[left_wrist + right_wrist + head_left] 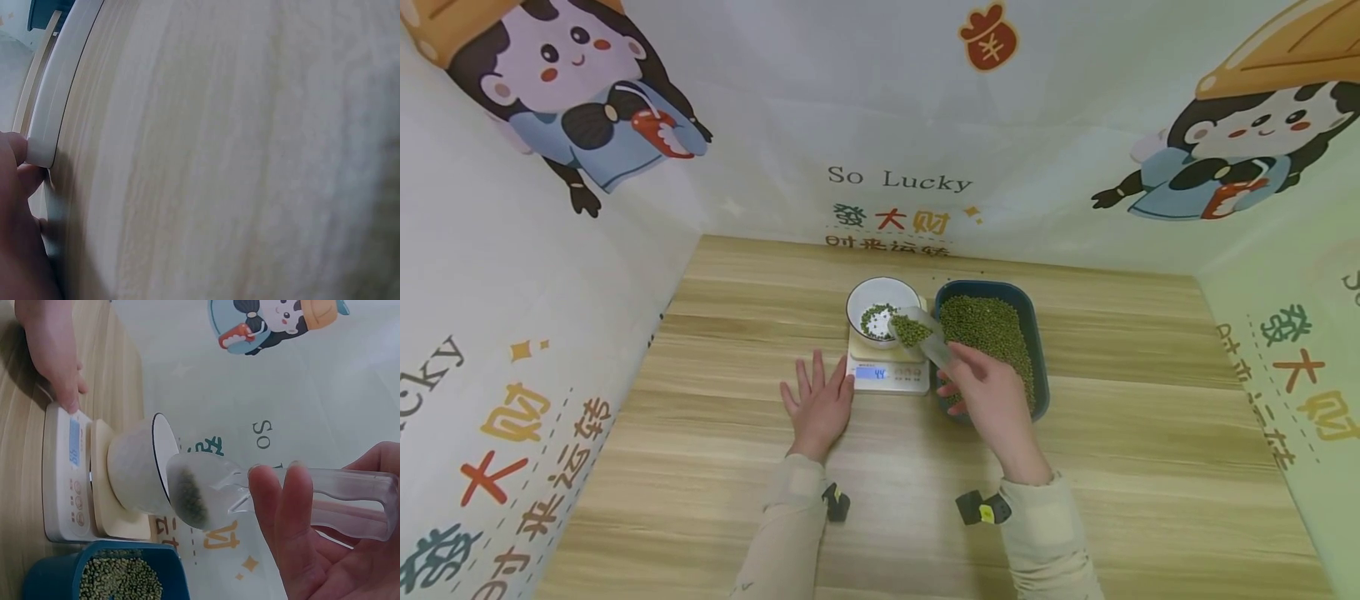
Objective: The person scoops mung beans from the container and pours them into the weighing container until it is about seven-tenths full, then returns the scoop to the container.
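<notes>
1. Grips loaded scoop (931,341) in right hand (996,396) at bowl (880,293), mid-frame.
2. Touches scale (891,375) with left hand (822,408), fingers spread, left of centre.
3. Leaves most beans (988,329) in tub (1041,367), right of centre; only partly covers bowl's floor.

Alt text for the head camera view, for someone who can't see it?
A person's right hand holds a clear scoop of small green beans at the rim of a white bowl on a digital scale. The left hand touches the scale's left side; a dark blue tub of more beans stands to its right.
</notes>
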